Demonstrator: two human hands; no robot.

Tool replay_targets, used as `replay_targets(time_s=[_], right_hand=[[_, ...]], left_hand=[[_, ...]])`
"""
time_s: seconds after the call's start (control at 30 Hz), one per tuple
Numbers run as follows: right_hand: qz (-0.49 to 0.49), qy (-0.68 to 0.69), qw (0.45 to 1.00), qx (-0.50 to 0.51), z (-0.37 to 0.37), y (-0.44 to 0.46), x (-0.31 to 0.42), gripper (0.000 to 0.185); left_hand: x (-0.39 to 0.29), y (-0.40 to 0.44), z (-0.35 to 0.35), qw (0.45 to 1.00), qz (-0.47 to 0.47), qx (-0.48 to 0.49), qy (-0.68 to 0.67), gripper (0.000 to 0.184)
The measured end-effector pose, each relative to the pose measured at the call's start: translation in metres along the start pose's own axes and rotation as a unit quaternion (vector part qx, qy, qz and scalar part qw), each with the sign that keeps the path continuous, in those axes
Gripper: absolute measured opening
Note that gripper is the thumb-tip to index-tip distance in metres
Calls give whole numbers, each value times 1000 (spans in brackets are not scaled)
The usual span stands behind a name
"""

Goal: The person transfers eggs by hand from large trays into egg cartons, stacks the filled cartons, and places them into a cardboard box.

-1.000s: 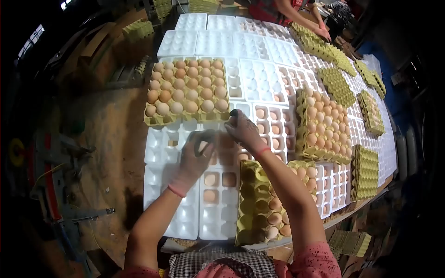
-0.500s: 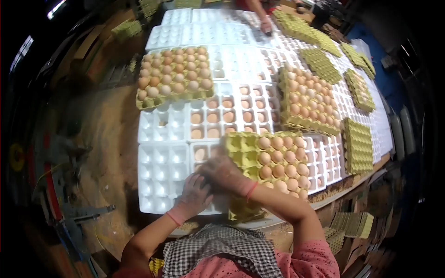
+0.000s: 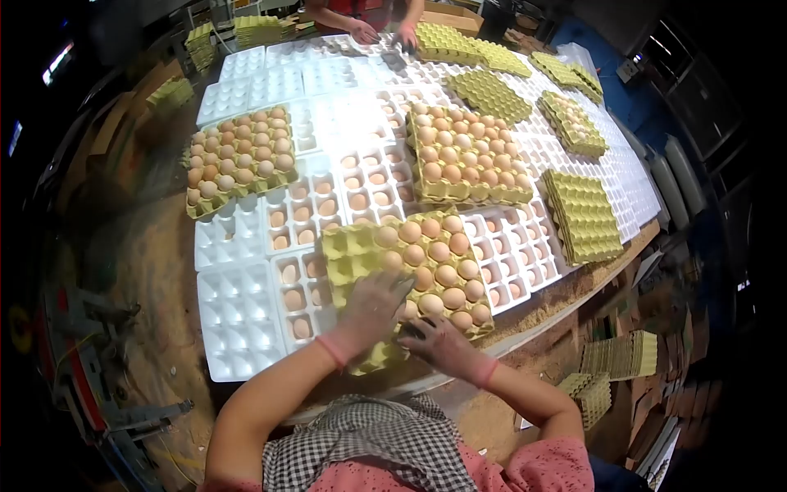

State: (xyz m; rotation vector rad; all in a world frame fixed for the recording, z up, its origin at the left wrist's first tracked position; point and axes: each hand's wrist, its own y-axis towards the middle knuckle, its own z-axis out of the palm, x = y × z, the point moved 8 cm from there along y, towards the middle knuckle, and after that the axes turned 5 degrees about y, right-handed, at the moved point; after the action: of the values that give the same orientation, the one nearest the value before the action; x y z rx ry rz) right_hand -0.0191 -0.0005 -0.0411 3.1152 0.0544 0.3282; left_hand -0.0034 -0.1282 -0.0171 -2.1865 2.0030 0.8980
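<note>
Brown crumbs and bare wood show in the head view along the near edge of the table (image 3: 566,289), a narrow strip of open room between that edge and the white trays toward the right. White trays crowd up to the left edge, with little margin.

By the near edge lies 1 yellow-green pulp tray (image 3: 348,246), on top of the white trays. Its left-hand hollows are bare; farther right it is filled with eggs (image 3: 447,275). The left hand (image 3: 373,307) reaches across its near left part, fingertips beside the eggs. The right hand (image 3: 443,344) is at its near rim, dark-tipped fingers curled. Whether either hand grips an egg, I cannot tell.

Just left of the pulp tray, 1 white foam tray (image 3: 305,284) has eggs in its cells; the corner tray (image 3: 238,316), at the table's near left corner, has bare cells. Of 2 egg-filled pulp trays, the left-edge one (image 3: 283,182) sits by the left edge and the middle one (image 3: 475,194) lies just beyond the near one. To its right, by the near edge, stands a pulp stack (image 3: 584,217). At the far edge are another person's hands (image 3: 365,33).
</note>
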Motion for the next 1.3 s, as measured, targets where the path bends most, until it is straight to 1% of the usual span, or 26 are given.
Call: replay_targets(time_s=[0.07, 0.1, 0.13, 0.2, 0.23, 0.27, 0.33, 0.37, 0.43, 0.47, 0.5, 0.57, 0.6, 0.67, 0.73, 0.77, 0.83, 0.87, 0.9, 0.97, 1.0, 1.03, 1.1, 1.17, 1.23, 1.3], right_hand=[[6, 150, 988, -40, -5, -4, -22, 42], [8, 150, 988, -42, -9, -11, -30, 42], [79, 349, 924, -131, -23, -24, -55, 42], [209, 631, 706, -242, -44, -51, -90, 38], [162, 358, 895, -211, -67, -51, -92, 42], [162, 359, 894, -213, -65, -50, -88, 42], [117, 65, 990, -40, -43, -30, -56, 38], [116, 65, 990, -41, -40, -27, -51, 38], [110, 34, 993, -18, -32, -21, -51, 30], [115, 67, 990, -39, -31, -23, -59, 22], [122, 172, 973, -91, -42, -30, -72, 20], [134, 202, 955, -171, -61, -39, -86, 29], [107, 133, 977, -131, -65, -39, -75, 35], [87, 50, 993, -66, -46, -33, -52, 37], [72, -46, 996, -10, -24, -22, -39, 43], [68, -48, 996, -9, -24, -21, -44, 43], [50, 103, 990, -87, -43, -21, -55, 40], [107, 160, 980, -55, -36, -27, -73, 40], [199, 303, 927, -102, -41, -41, -93, 43], [214, 332, 900, -181, -60, -47, -112, 51], [174, 230, 944, -161, -69, -37, -103, 52], [132, 128, 973, -141, -80, -24, -88, 53], [94, 85, 986, -105, -66, -3, -70, 50], [124, -53, 991, 25, -33, 17, -69, 46], [118, 17, 993, -8, -43, 20, -69, 44], [72, 63, 995, -31, -69, 26, -47, 43]], left_hand=[[-5, 11, 36, 983, 11, 158, 92, 48], [-8, 10, 39, 983, 13, 159, 93, 48], [-14, 7, 34, 983, 23, 151, 104, 49], [-20, -1, 36, 978, 35, 160, 128, 49], [-24, -4, 39, 978, 36, 163, 129, 49], [-29, -7, 40, 973, 46, 147, 169, 49], [-33, -9, 42, 968, 47, 120, 214, 49], [-31, -8, 43, 968, 47, 120, 215, 49], [-4, -6, 43, 985, -73, 150, 42, 48], [4, -3, 14, 994, -72, -4, -88, 47], [26, -7, 10, 956, -183, -56, -222, 39], [36, 3, -19, 963, -209, -99, -140, 30], [34, 14, -19, 981, -174, -64, -56, 26], [25, 25, 11, 991, -103, 52, 63, 38], [18, 28, 49, 955, -79, 213, 191, 43], [16, 29, 51, 955, -83, 210, 191, 43], [14, 27, 52, 949, -68, 191, 240, 42], [11, 27, 44, 957, -62, 186, 216, 41], [13, 24, 38, 957, -66, 183, 217, 41], [15, 21, 11, 987, -114, 91, 69, 28], [26, 13, 1, 977, -196, 85, -27, 40], [36, 9, -7, 971, -216, 49, -85, 45], [44, 3, -37, 931, -260, -17, -255, 49], [72, -14, -62, 936, -222, -59, -267, 50], [74, -58, -104, 918, -298, -30, -258, 44], [69, -109, -135, 933, -273, -78, -220, 49]])
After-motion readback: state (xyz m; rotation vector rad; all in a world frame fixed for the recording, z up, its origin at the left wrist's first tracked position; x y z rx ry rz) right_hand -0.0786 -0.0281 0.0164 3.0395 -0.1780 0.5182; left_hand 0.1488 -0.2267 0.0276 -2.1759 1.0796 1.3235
